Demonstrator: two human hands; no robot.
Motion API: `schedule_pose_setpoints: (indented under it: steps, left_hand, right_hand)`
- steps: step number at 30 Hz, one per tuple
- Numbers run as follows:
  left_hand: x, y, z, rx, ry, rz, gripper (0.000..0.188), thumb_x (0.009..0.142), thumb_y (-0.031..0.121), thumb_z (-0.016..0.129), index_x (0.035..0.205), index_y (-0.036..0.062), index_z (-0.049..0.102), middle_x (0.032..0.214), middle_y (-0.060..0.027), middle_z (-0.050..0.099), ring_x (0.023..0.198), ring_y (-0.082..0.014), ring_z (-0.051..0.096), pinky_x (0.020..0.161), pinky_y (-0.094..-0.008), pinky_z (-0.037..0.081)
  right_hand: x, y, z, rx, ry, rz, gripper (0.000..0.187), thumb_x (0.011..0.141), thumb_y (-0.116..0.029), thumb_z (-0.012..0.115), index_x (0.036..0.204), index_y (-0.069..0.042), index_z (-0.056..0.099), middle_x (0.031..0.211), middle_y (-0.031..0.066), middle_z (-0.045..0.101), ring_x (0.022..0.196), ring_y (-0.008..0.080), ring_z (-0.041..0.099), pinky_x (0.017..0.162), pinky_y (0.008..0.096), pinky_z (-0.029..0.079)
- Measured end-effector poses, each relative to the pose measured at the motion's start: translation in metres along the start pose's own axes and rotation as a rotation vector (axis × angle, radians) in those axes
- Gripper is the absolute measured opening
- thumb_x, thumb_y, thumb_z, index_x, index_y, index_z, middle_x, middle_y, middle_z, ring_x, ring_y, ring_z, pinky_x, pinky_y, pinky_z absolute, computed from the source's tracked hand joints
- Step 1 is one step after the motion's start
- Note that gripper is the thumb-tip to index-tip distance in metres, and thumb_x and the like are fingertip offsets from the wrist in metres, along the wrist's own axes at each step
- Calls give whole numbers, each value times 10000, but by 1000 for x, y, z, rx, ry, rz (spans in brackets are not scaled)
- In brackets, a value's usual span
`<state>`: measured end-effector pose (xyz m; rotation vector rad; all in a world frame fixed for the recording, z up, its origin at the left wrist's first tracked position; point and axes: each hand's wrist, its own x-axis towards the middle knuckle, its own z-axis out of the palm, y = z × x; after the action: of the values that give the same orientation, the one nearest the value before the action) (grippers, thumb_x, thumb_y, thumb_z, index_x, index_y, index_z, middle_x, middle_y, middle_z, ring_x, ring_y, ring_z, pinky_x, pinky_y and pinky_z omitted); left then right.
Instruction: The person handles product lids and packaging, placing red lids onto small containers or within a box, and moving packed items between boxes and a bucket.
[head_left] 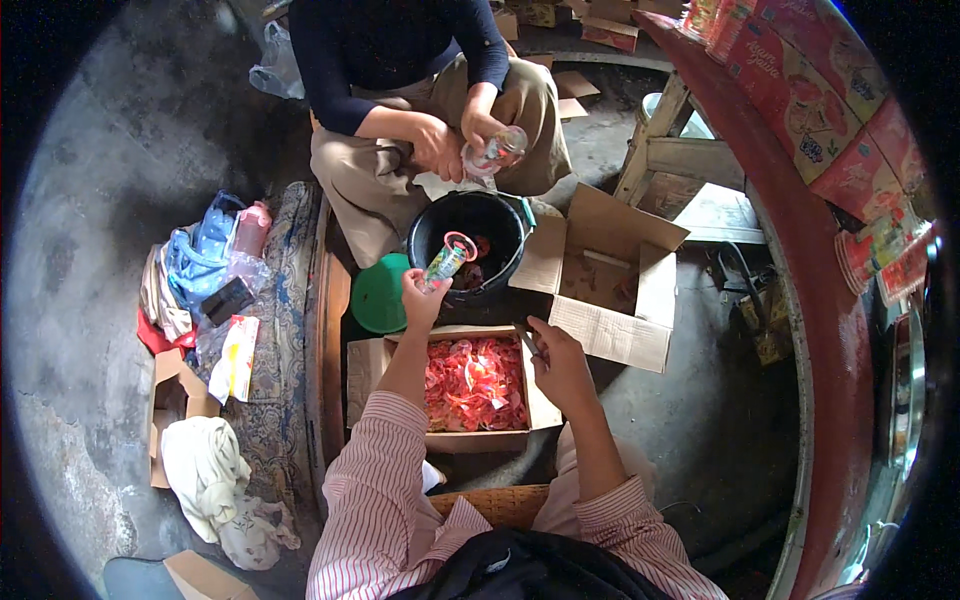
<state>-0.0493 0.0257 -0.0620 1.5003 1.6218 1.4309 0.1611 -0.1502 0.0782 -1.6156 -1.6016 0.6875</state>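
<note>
Above the black round bucket's (425,245) near rim, the left hand (420,300) grips a clear plastic cup (447,260), the right hand (560,365) pinches a small blade (527,342), and the cardboard box (480,440) remains full of red-lidded cups (475,382).

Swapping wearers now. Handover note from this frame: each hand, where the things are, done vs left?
Left hand: raised, holding a clear plastic cup tilted over the black bucket.
Right hand: holds a small thin tool, too small to identify, at the right edge of the box of red wrappers.
Empty open carton sits right of the bucket; green lid left of it.
A co-worker opposite holds another clear cup above the bucket.
Done: some pieces lie in the bucket.
Left: cannot tell how many cups remain.
</note>
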Motion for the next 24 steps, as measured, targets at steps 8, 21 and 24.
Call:
schedule_pose_setpoints:
  steps: [8,21,24]
  left_hand:
    - [11,46,-39,-442,11,-112,391,699,124,745,995,39,504,879,-24,534,714,-91,500,607,-234,418]
    - [3,155,-100,-546,-167,-32,512,682,80,740,1110,30,463,1002,-57,517,916,-148,527,788,-280,445]
    - [7,169,-99,-490,-167,70,527,688,95,741,1123,31,451,988,-60,516,893,-141,528,764,-279,450]
  right_hand:
    - [-14,7,3,305,239,6,530,667,78,639,1166,-51,515,743,67,540,687,147,565,620,267,473]
    - [-69,37,-6,1339,430,502,543,741,34,611,1234,3,386,935,108,581,823,178,572,699,263,457]
    - [-83,36,-20,1477,435,504,479,752,28,597,1194,8,415,925,91,585,836,173,572,699,274,461]
